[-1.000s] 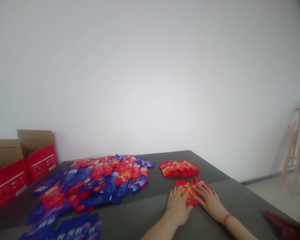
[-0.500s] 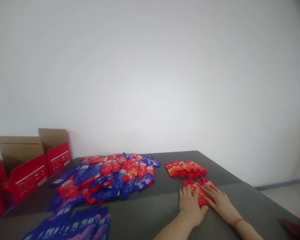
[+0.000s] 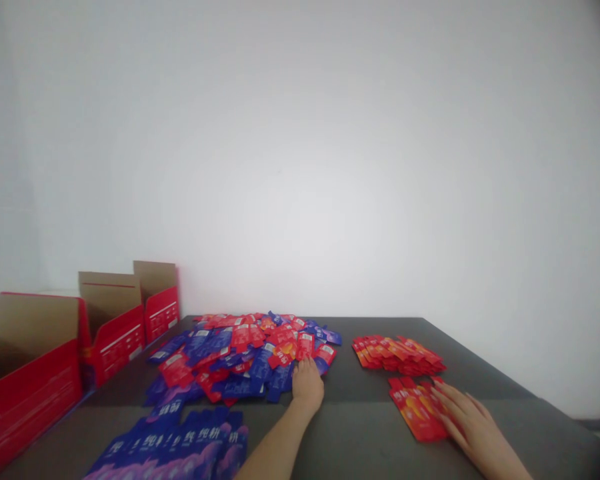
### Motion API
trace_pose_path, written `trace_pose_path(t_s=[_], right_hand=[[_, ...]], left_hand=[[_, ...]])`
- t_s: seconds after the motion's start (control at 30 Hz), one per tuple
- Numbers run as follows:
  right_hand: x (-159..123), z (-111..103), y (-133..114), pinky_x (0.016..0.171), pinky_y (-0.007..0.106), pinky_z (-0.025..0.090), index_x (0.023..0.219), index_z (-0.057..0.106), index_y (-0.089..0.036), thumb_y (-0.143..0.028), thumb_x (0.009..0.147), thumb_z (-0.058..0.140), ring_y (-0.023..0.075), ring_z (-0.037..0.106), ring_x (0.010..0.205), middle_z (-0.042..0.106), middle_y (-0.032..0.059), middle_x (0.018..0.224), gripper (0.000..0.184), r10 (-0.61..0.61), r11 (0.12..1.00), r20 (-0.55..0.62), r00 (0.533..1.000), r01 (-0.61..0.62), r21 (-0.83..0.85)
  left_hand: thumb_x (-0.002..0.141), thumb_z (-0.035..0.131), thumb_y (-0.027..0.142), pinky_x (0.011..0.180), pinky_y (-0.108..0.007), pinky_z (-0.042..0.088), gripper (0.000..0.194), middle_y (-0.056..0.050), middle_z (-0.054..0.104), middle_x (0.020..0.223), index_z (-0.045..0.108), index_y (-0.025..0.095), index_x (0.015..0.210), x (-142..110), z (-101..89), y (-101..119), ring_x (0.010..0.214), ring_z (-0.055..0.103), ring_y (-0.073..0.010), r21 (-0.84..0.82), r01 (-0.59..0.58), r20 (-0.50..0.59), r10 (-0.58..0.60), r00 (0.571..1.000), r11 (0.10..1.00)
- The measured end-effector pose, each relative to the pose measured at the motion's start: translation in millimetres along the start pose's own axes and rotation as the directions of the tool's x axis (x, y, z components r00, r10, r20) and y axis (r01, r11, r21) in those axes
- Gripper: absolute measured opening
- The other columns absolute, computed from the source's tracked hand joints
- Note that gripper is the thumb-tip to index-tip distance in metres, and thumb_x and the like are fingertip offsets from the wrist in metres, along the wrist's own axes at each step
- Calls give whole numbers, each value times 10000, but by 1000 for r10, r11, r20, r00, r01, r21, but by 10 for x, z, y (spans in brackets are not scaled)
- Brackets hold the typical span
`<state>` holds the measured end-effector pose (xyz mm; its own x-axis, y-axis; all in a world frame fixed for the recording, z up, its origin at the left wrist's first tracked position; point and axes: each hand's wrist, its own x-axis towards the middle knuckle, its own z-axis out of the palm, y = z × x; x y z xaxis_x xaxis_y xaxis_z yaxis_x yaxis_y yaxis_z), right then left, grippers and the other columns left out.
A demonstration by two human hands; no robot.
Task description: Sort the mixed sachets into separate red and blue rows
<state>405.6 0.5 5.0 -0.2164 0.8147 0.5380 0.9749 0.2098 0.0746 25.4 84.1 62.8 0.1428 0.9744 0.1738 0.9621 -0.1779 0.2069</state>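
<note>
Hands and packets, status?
Left hand at near edge of mixed red-blue flat packet pile. Right hand open over edge of small red-orange flat packet stack. Larger red-orange packet stack just beyond.

Red-orange packets (image 3: pixel 416 410), blue-purple packets (image 3: pixel 177 445)

An open lane of worktop (image 3: pixel 353 433) runs between the mixed packet pile (image 3: pixel 220 360) and the two red packet groups (image 3: pixel 397 353), edged by the left grip (image 3: pixel 309 388). Boxes (image 3: pixel 123 345) block the left, blue packets (image 3: pixel 180 443) the near left. Right of the right grip (image 3: pixel 469 423), the surface lies bare.
</note>
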Motion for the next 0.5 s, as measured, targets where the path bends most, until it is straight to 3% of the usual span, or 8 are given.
trace_pose_path(t_s=[0.17,0.23,0.33,0.4,0.47,0.5], right_hand=[[65,-106,-128,1077,478,319,1301,531,-309,-425,894,448,254,455,1271,492,45,1395,431,-79,996,-38,996,81,34],[138,-185,-376,1080,473,321,1301,524,-338,-390,895,456,252,460,1266,498,28,1391,415,-116,987,-55,992,122,107],[256,-313,-1018,1075,449,342,1342,477,-323,-374,889,473,250,448,1275,477,39,1408,456,-102,932,-69,992,119,343],[324,-372,-1520,1072,430,354,1375,432,-292,-376,877,486,250,420,1294,444,50,1432,508,-51,822,-25,998,56,567],[378,-390,-1948,1000,403,433,1322,495,-265,-392,827,538,264,502,1212,527,65,1356,513,19,628,79,997,-73,775],[397,-385,-2107,892,382,503,1283,531,-251,-406,808,545,263,581,1096,598,72,1265,499,38,504,172,984,-167,847]], left_hand=[[839,341,19,934,-414,398,410,-227,614,1144,577,43,1174,-176,-150,-10,1108,557,-293,-34,-29,13,29,999,999],[854,307,22,922,-421,398,403,-221,640,1087,607,55,1122,-268,-249,-15,1056,586,-291,-79,-56,23,58,998,995],[882,371,134,907,-407,400,341,-159,666,1063,628,139,1106,-460,-364,-29,1014,600,-278,-198,-127,49,139,989,972],[857,473,248,864,-355,419,259,-88,690,1001,665,193,1020,-617,-384,-55,961,609,-255,-310,-165,89,202,975,936],[807,535,325,742,-284,445,215,-33,695,841,692,187,860,-776,-356,-108,817,620,-214,-434,-158,162,249,955,887],[788,544,352,663,-256,442,232,-15,675,751,689,171,794,-850,-330,-147,725,607,-189,-494,-133,205,264,943,859]])
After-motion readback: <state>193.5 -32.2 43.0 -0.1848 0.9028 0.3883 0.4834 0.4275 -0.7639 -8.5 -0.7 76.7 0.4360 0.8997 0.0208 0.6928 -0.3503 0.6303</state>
